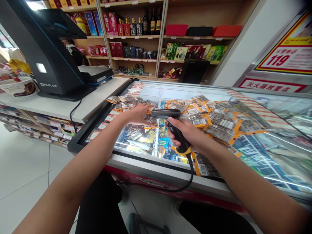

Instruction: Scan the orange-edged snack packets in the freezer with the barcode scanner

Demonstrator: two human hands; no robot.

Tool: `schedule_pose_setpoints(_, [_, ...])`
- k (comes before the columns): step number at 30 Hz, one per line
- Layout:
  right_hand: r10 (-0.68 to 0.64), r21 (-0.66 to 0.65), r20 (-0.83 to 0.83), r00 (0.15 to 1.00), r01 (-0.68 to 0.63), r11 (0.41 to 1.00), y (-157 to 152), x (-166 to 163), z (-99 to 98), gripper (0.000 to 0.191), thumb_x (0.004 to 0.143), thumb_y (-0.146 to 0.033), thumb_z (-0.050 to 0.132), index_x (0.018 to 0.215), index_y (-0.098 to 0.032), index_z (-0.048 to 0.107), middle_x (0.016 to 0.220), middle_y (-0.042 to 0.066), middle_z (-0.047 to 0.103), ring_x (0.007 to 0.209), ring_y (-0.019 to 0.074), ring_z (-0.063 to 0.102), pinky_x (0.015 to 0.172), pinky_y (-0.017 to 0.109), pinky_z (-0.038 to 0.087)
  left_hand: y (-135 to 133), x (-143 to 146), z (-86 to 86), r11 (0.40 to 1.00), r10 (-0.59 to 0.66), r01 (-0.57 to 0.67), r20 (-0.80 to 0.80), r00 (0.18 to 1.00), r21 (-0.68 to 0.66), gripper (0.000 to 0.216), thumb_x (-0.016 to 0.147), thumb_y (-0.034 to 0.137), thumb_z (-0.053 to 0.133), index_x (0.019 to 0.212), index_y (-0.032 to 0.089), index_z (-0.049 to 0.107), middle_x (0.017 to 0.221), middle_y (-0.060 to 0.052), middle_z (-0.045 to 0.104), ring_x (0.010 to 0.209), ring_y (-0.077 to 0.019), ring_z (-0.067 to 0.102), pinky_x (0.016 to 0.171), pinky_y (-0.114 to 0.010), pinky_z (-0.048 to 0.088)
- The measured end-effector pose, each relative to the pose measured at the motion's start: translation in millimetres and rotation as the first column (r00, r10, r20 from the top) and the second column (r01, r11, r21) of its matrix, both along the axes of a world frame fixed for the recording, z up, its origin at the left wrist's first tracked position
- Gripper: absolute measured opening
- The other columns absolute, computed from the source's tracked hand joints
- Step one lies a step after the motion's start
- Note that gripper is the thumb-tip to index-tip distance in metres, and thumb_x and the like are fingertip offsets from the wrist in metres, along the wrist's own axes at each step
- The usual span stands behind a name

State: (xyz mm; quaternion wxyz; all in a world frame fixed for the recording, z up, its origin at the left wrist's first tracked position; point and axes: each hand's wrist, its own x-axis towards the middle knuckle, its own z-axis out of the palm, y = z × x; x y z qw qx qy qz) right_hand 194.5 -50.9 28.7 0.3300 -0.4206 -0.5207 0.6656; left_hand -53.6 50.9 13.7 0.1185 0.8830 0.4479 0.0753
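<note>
My right hand (184, 133) is wrapped around the grip of a black and yellow handheld barcode scanner (167, 112), its head pointing left. A black cable (191, 169) hangs from the handle and loops under the freezer edge. My left hand (137, 114) is stretched out over small packets (122, 105), its fingers apart, just left of the scanner head. Whether its fingertips touch a packet I cannot tell. To the right of the scanner spreads a larger pile of clear packets with orange edges (220, 120), several showing barcodes. Both piles lie on the glass top of a chest freezer (143, 162).
On the left, a white counter (83, 112) bears a black checkout terminal (60, 74) and a tub (20, 87). Shelves (136, 37) with bottles and boxes line the back. A person (79, 55) is partly hidden behind the terminal. A stool (133, 224) stands below me.
</note>
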Motion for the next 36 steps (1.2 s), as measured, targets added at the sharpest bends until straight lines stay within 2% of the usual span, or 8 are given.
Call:
schedule_pose_setpoints(7, [-0.031, 0.023, -0.060, 0.998, 0.033, 0.999, 4.0, 5.8, 3.1, 0.047, 0.089, -0.065, 0.075, 0.094, -0.022, 0.056, 0.061, -0.004, 0.055, 0.040, 0.0098, 0.045, 0.040, 0.024, 0.038, -9.2, 5.1, 4.3, 0.997, -0.012, 0.013, -0.025, 1.000, 0.071, 0.089, 0.089, 0.072, 0.063, 0.165, 0.032, 0.040, 0.165, -0.017, 0.038, 0.151, -0.0428, 0.040, 0.127, -0.067, 0.021])
schedule_pose_setpoints(13, [-0.171, 0.081, -0.248, 0.954, 0.196, 0.977, 11.6, 23.9, 16.8, 0.040, 0.092, -0.062, 0.071, 0.095, -0.024, 0.058, 0.062, -0.006, 0.047, 0.040, 0.0081, 0.037, 0.041, 0.025, 0.038, -12.3, 27.7, -5.1, 0.989, -0.131, 0.137, -0.117, 0.985, 0.052, 0.088, 0.092, 0.077, 0.057, 0.169, 0.040, 0.033, 0.176, -0.011, 0.026, 0.161, -0.0428, 0.022, 0.127, -0.065, 0.022])
schedule_pose_setpoints(18, [-0.235, 0.087, -0.252, 0.939, 0.264, 0.961, 18.3, 34.5, 20.2, 0.038, 0.094, -0.061, 0.068, 0.093, -0.024, 0.058, 0.063, -0.006, 0.045, 0.041, 0.0083, 0.034, 0.040, 0.025, 0.037, 0.1, 14.0, -11.3, 0.974, 0.095, -0.049, -0.205, 0.974, 0.220, 0.067, 0.105, 0.062, 0.044, 0.165, 0.032, 0.043, 0.168, -0.016, 0.038, 0.156, -0.0411, 0.032, 0.125, -0.063, 0.026])
schedule_pose_setpoints(21, [-0.257, 0.079, -0.252, 0.933, 0.285, 0.955, 21.6, 39.4, 20.2, 0.038, 0.094, -0.061, 0.068, 0.093, -0.024, 0.057, 0.064, -0.006, 0.046, 0.042, 0.0083, 0.036, 0.041, 0.024, 0.037, 6.8, -2.8, -12.0, 0.920, 0.306, -0.227, -0.222, 0.926, 0.319, 0.062, 0.106, 0.056, 0.046, 0.158, 0.024, 0.052, 0.162, -0.021, 0.043, 0.154, -0.0420, 0.035, 0.123, -0.061, 0.028])
schedule_pose_setpoints(24, [-0.280, 0.068, -0.262, 0.924, 0.307, 0.949, 23.6, 43.7, 22.5, 0.037, 0.095, -0.060, 0.067, 0.093, -0.024, 0.058, 0.063, -0.006, 0.046, 0.042, 0.0088, 0.037, 0.042, 0.024, 0.038, 6.3, -6.1, -9.4, 0.863, 0.390, -0.291, -0.177, 0.904, 0.413, 0.057, 0.104, 0.051, 0.054, 0.152, 0.021, 0.058, 0.165, -0.023, 0.039, 0.158, -0.0408, 0.031, 0.125, -0.060, 0.025])
schedule_pose_setpoints(28, [-0.313, 0.060, -0.281, 0.907, 0.342, 0.938, 24.8, 47.2, 26.7, 0.037, 0.095, -0.060, 0.067, 0.093, -0.024, 0.058, 0.062, -0.006, 0.046, 0.042, 0.0090, 0.036, 0.042, 0.024, 0.038, -6.1, 27.2, -1.9, 0.888, 0.208, -0.171, -0.041, 0.977, 0.427, 0.056, 0.107, 0.054, 0.047, 0.155, 0.025, 0.054, 0.171, -0.017, 0.038, 0.159, -0.0369, 0.031, 0.127, -0.062, 0.023])
schedule_pose_setpoints(32, [-0.330, 0.056, -0.308, 0.892, 0.363, 0.930, 24.9, 47.5, 27.7, 0.036, 0.094, -0.058, 0.068, 0.093, -0.024, 0.058, 0.062, -0.006, 0.047, 0.042, 0.0084, 0.035, 0.043, 0.024, 0.038, -16.5, 74.6, -0.2, 0.929, -0.203, 0.196, -0.009, 0.979, 0.313, 0.063, 0.111, 0.050, 0.038, 0.171, 0.032, 0.027, 0.180, -0.009, 0.022, 0.164, -0.0326, 0.024, 0.127, -0.060, 0.030])
schedule_pose_setpoints(36, [-0.331, 0.058, -0.304, 0.893, 0.365, 0.929, 24.8, 48.9, 26.9, 0.035, 0.095, -0.057, 0.068, 0.093, -0.023, 0.059, 0.062, -0.006, 0.047, 0.042, 0.0082, 0.037, 0.042, 0.024, 0.039, -19.0, 82.3, -5.3, 0.911, -0.260, 0.275, -0.091, 0.961, 0.308, 0.059, 0.111, 0.050, 0.040, 0.165, 0.025, 0.040, 0.173, -0.015, 0.036, 0.153, -0.0336, 0.043, 0.121, -0.054, 0.041])
